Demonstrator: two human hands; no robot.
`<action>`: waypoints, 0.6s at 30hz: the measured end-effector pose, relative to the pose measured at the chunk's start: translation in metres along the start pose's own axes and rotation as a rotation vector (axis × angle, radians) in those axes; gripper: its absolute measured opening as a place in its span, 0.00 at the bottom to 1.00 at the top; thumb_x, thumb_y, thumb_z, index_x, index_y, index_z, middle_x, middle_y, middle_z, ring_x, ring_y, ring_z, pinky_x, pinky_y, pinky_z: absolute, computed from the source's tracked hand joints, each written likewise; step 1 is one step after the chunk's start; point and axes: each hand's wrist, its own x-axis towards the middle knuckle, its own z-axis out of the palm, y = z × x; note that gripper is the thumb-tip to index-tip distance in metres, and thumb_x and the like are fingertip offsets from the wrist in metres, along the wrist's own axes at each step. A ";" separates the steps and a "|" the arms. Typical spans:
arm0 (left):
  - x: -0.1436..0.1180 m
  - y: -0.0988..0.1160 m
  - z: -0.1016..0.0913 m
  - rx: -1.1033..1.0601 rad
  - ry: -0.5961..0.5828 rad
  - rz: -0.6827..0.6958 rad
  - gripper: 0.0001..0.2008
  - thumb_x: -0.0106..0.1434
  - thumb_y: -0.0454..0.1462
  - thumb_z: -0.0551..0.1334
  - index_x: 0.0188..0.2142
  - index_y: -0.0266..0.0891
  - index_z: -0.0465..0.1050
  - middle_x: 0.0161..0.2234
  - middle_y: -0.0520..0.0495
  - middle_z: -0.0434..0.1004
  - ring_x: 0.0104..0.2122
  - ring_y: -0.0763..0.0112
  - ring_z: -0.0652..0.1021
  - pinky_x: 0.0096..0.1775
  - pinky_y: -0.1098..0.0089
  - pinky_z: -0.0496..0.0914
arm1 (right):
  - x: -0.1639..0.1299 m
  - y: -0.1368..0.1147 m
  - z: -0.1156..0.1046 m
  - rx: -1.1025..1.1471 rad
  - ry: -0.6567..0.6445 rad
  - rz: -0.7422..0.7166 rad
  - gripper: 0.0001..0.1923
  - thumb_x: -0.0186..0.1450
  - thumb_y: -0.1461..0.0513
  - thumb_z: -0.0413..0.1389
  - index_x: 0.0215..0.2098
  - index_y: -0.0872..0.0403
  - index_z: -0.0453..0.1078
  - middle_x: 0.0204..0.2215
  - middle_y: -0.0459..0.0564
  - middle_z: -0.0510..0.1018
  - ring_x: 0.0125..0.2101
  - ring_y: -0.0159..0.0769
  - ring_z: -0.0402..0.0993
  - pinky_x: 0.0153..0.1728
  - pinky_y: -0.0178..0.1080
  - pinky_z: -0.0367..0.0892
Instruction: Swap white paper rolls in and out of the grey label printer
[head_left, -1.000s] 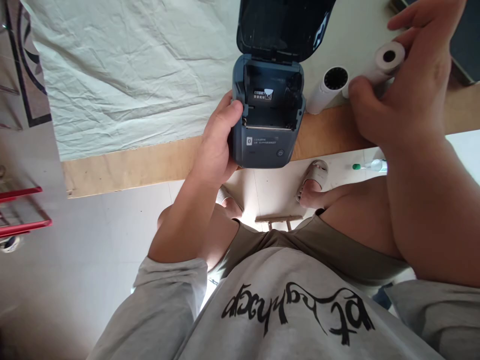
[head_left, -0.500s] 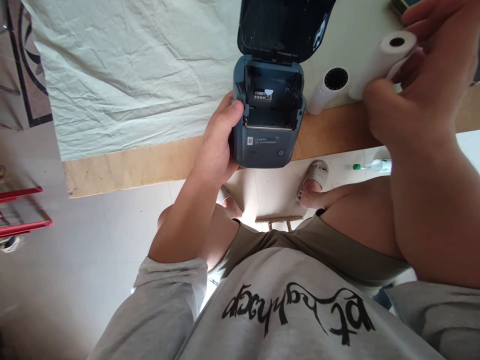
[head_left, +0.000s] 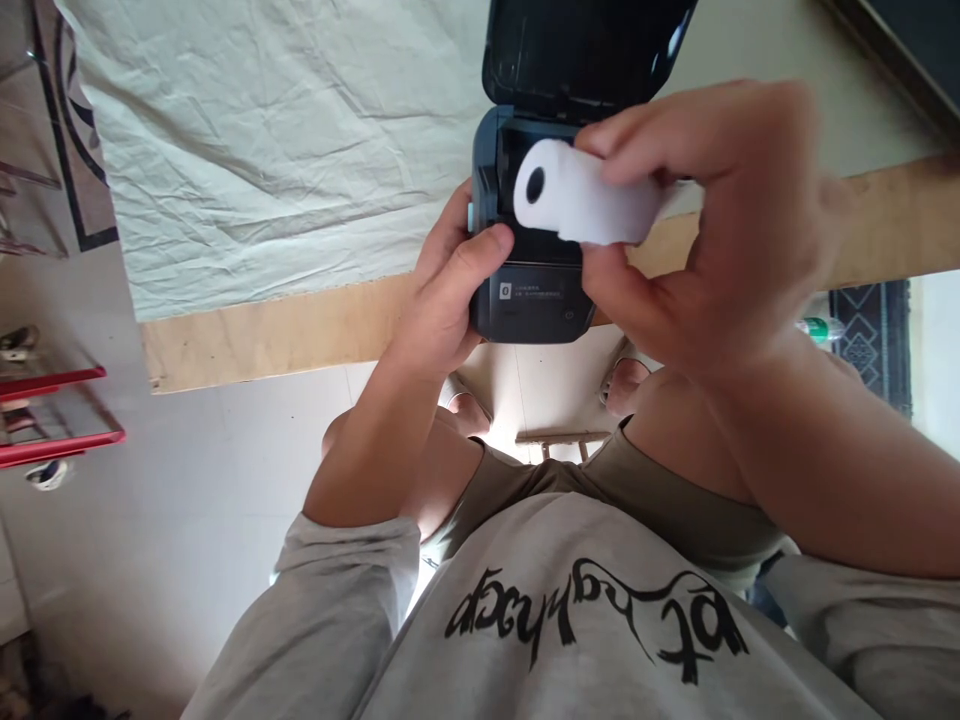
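Domestic room: wooden table (head_left: pixel 300 325) under creased white cloth (head_left: pixel 285 150), tiled floor (head_left: pixel 150 520), patterned rug (head_left: pixel 870 330), sandalled feet.

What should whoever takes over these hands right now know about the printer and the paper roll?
Left hand: grips the small printer at the table edge.
Right hand: holds the white paper roll above the printer's open bay.
Done: lid is up, roll is at the bay.
Left: the roll is not yet seated and the lid is not yet shut.
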 end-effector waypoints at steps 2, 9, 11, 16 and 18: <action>0.000 0.002 0.000 0.009 0.008 -0.014 0.10 0.55 0.38 0.57 0.38 0.45 0.64 0.31 0.51 0.72 0.44 0.64 0.72 0.36 0.69 0.68 | 0.001 -0.002 0.005 -0.136 0.041 -0.159 0.13 0.56 0.65 0.48 0.41 0.51 0.60 0.44 0.44 0.69 0.45 0.29 0.67 0.45 0.37 0.64; -0.001 0.001 -0.001 0.048 0.004 -0.048 0.13 0.54 0.42 0.57 0.40 0.45 0.64 0.36 0.49 0.72 0.47 0.60 0.70 0.37 0.66 0.67 | 0.006 0.004 0.012 -0.303 0.068 -0.176 0.09 0.57 0.66 0.47 0.36 0.51 0.61 0.44 0.37 0.69 0.46 0.28 0.68 0.43 0.37 0.63; -0.001 -0.001 -0.001 0.014 -0.024 -0.026 0.12 0.54 0.42 0.57 0.40 0.45 0.65 0.35 0.49 0.72 0.48 0.59 0.69 0.38 0.65 0.67 | 0.006 0.004 0.010 -0.293 0.105 -0.220 0.06 0.57 0.65 0.47 0.32 0.51 0.64 0.43 0.35 0.70 0.46 0.28 0.67 0.44 0.38 0.63; -0.001 -0.003 -0.003 -0.060 -0.065 0.049 0.14 0.55 0.43 0.56 0.41 0.45 0.63 0.35 0.49 0.70 0.45 0.63 0.71 0.39 0.66 0.67 | -0.001 0.003 0.010 -0.272 0.160 -0.347 0.03 0.54 0.64 0.51 0.28 0.51 0.64 0.32 0.39 0.72 0.34 0.28 0.68 0.37 0.38 0.62; -0.002 -0.003 -0.003 -0.061 -0.075 0.076 0.18 0.53 0.42 0.58 0.44 0.47 0.61 0.37 0.50 0.70 0.42 0.66 0.72 0.37 0.68 0.67 | -0.004 0.001 0.012 -0.274 0.126 -0.396 0.03 0.53 0.64 0.51 0.27 0.51 0.63 0.30 0.39 0.72 0.32 0.28 0.67 0.34 0.37 0.61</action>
